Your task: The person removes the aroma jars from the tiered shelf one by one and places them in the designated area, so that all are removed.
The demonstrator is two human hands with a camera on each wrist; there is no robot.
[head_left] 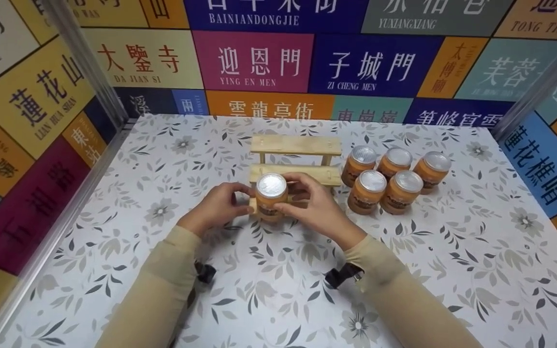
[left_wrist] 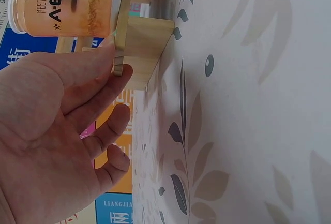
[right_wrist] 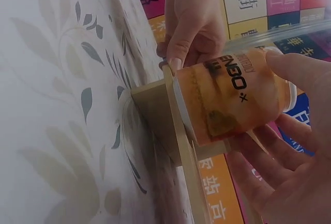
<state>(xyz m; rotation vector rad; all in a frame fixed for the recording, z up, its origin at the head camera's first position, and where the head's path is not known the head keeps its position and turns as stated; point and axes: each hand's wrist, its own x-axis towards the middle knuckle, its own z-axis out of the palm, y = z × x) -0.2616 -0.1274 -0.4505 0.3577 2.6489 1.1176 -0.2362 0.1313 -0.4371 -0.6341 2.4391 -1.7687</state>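
An orange can (head_left: 272,195) with a silver lid stands upright at the left end of the lowest step of a small stepped wooden rack (head_left: 296,145). My right hand (head_left: 318,203) holds this can from the right, thumb in front and fingers behind it. At the left end of that step, my left hand (head_left: 220,205) pinches the board edge. In the left wrist view the thumb lies on top of the board (left_wrist: 124,27) and the index finger under it, close beside the can's base. The other fingers curl loosely below.
Several similar orange cans (head_left: 373,186) stand grouped right of the rack on the flower-patterned tabletop (head_left: 278,299). Panels with large printed characters (head_left: 254,63) rise behind the table and at both sides.
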